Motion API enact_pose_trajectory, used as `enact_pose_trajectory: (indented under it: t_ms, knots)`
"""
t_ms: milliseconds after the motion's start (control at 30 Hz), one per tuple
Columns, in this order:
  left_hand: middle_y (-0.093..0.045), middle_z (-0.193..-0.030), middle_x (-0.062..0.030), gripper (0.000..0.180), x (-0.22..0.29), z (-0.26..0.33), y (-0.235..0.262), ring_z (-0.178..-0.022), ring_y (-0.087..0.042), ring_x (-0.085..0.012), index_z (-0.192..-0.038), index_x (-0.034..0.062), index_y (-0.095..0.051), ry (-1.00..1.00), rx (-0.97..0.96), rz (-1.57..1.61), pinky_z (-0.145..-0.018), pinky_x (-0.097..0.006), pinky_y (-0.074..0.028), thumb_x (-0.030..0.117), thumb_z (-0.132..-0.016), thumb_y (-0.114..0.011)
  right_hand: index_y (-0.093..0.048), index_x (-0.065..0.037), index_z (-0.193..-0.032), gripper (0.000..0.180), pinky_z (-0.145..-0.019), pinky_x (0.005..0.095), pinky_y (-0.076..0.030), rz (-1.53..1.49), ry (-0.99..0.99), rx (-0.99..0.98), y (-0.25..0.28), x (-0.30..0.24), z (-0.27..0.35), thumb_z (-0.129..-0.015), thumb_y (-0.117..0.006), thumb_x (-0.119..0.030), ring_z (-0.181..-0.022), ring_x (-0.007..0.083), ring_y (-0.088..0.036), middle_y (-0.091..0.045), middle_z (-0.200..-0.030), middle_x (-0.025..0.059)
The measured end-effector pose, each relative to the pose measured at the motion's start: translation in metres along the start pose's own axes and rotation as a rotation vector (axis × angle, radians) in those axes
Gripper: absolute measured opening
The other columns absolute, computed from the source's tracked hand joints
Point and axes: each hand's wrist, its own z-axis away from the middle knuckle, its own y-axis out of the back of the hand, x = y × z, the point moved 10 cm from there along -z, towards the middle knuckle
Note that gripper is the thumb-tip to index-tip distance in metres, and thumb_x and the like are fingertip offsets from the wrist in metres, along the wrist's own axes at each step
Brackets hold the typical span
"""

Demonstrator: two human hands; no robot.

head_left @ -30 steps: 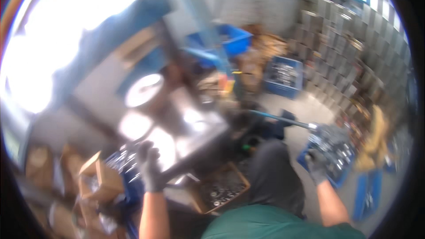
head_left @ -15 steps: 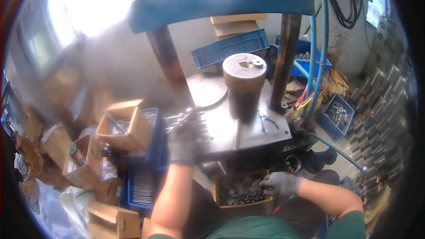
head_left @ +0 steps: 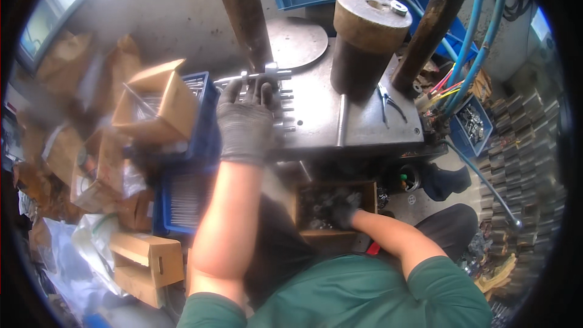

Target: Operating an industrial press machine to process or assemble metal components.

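My left hand (head_left: pixel 246 123), in a dark grey glove, rests over several metal rods (head_left: pixel 284 109) lying at the left side of the steel plate (head_left: pixel 316 123). Its fingers are apart and stretched toward a rod with collars (head_left: pixel 279 75) at the far end of the row. No grip on any rod shows. Low in front of me, my gloved right hand (head_left: pixel 344 215) reaches into a cardboard box (head_left: pixel 316 231) of small dark ring-shaped metal parts. Motion smears its fingers, and what they hold cannot be made out.
On the plate stand a thick metal cylinder (head_left: pixel 371 21) with a small ring on top, a loose rod (head_left: pixel 342 120) and pliers (head_left: pixel 390 106). Posts (head_left: pixel 246 12) rise behind. Cartons (head_left: pixel 159 100) and blue crates (head_left: pixel 206 123) crowd the left; stacked metal bars (head_left: pixel 516 158) line the right.
The view has tipped downward. My right hand has gone from the box's right edge down into the parts. My left hand stays at the rods and now appears sharper.
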Motion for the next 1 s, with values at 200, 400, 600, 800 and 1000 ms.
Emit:
enact_pose_trajectory:
  t_ms: [200,400,600,800,1000]
  knots:
    - [-0.068,-0.115,-0.0098,0.023,-0.027,-0.012,-0.006,-0.103,-0.07,-0.0229,-0.123,0.0045,-0.057,0.265,-0.07,0.046,-0.082,-0.033,-0.064,0.017,-0.105,-0.065,-0.055,-0.006,-0.154,0.046,-0.118,0.0388,-0.041,-0.111,-0.261,0.093,0.029,0.0,0.008,-0.113,-0.041,-0.02,-0.136,0.0325,-0.059,-0.061,-0.15,0.0217]
    - [-0.071,-0.11,-0.0112,0.012,0.007,-0.017,0.008,-0.097,-0.072,-0.0235,-0.114,0.0096,-0.063,0.154,-0.083,0.0,-0.08,-0.035,-0.063,0.018,-0.106,-0.065,-0.057,-0.006,-0.153,0.043,-0.117,0.0338,-0.044,-0.413,-0.201,0.087,-0.074,0.023,-0.05,-0.114,-0.042,-0.019,-0.134,0.0225,-0.062,-0.065,-0.147,0.0147]
    - [-0.073,-0.109,-0.0065,0.015,-0.019,-0.02,-0.013,-0.091,-0.068,-0.0185,-0.116,0.009,-0.069,0.02,-0.225,-0.16,-0.078,-0.031,-0.06,0.021,-0.107,-0.067,-0.065,-0.006,-0.146,0.048,-0.116,0.0373,-0.048,-0.417,-0.23,-0.107,-0.107,0.06,-0.016,-0.102,-0.058,-0.025,-0.133,0.0289,-0.064,-0.068,-0.144,0.0165]
    - [-0.071,-0.104,-0.0011,0.026,-0.048,0.073,-0.068,-0.089,-0.061,-0.0088,-0.117,0.0044,-0.071,-0.474,-0.716,-1.161,-0.079,-0.028,-0.053,0.028,-0.107,-0.071,-0.063,-0.003,-0.146,0.055,-0.115,0.0423,-0.047,-0.066,-0.137,-0.096,-0.025,0.015,0.013,-0.099,-0.061,-0.033,-0.135,0.0364,-0.062,-0.064,-0.147,0.0223]
    - [-0.072,-0.096,-0.0058,0.032,-0.12,0.111,-0.051,-0.091,-0.065,-0.0133,-0.121,-0.0001,-0.068,-0.006,-0.832,-0.947,-0.083,-0.031,-0.055,0.03,-0.109,-0.067,-0.07,-0.002,-0.137,0.052,-0.113,0.0456,-0.047,-0.12,-0.072,0.124,-0.006,0.041,0.02,-0.1,-0.058,-0.038,-0.128,0.0412,-0.065,-0.068,-0.137,0.0269]
